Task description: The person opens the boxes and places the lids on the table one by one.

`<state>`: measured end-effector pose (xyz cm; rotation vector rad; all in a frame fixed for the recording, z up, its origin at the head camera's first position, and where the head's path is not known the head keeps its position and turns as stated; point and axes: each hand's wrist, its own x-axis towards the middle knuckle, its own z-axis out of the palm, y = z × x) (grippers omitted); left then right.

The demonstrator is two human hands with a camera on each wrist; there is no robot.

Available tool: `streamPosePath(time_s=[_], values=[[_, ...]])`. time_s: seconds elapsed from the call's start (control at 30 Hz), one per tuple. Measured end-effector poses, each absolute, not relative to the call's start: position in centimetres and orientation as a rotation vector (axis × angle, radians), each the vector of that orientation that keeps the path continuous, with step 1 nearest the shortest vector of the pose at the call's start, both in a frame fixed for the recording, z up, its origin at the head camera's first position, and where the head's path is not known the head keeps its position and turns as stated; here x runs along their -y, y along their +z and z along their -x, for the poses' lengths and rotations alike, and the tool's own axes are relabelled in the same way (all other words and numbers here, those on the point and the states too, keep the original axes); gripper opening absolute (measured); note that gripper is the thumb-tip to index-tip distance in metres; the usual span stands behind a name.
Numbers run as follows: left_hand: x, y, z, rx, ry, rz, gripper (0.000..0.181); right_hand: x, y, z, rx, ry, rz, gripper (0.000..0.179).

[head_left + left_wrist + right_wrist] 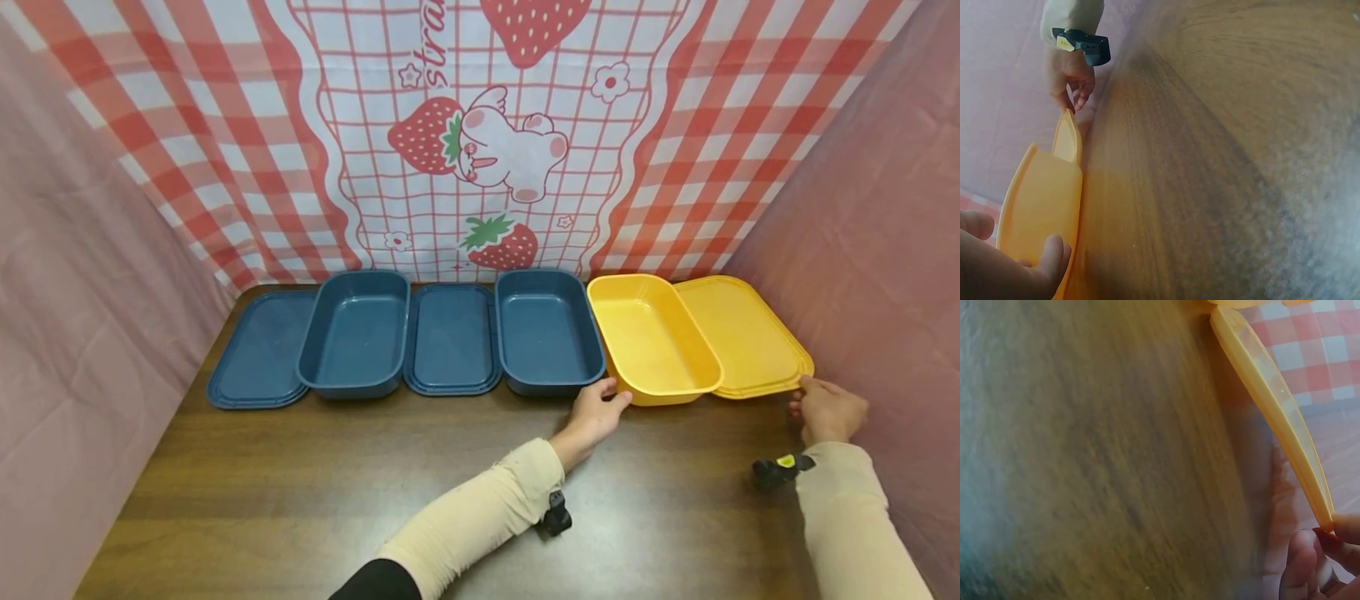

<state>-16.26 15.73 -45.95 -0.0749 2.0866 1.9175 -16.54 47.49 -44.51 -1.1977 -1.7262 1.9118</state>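
Note:
At the right end of the row, a yellow container [652, 337] stands with its hollow side up, beside a yellow lid [742, 337]. My left hand [594, 417] touches the container's near left corner, its thumb by the front wall and its other fingers next to the blue container. Thumb and fingers of my right hand [831, 410] pinch the near right corner of the yellow lid. In the right wrist view that lid [1275, 419] appears edge-on, its end between the fingertips [1346, 526]. The lid's far left part is hidden behind the container.
Left of the yellow pair stand a blue container [551, 329], a blue lid [452, 337], another blue container [356, 333] and another blue lid [262, 350]. They line the back of the wooden table [337, 483]. Checked cloth [247, 150] hangs behind; pink cloth [885, 225] hangs on the right.

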Motion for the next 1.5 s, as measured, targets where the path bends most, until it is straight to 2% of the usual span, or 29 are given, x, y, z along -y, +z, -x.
streamPosePath(time_s=[0.23,0.47,0.67,0.83,1.5], values=[[-15.7,-46.0,16.2,-2.078,1.921,0.085,0.04,-47.5,-44.5,16.4,1.845,1.842,1.23,0.051],[-15.6,-46.1,16.3,-2.073,1.929,0.09,0.041,-48.1,-45.0,16.5,2.127,1.583,1.29,0.053],[-15.5,-46.1,16.3,-2.055,1.929,0.114,0.041,-48.6,-45.2,16.5,2.382,1.299,1.32,0.027],[-15.5,-46.0,16.3,-2.043,1.937,0.123,0.041,-48.7,-44.9,16.7,2.486,1.171,1.337,0.05],[-15.5,-46.3,16.3,-2.041,1.956,0.117,0.04,-48.3,-45.2,17.1,2.692,0.917,1.334,0.075]])
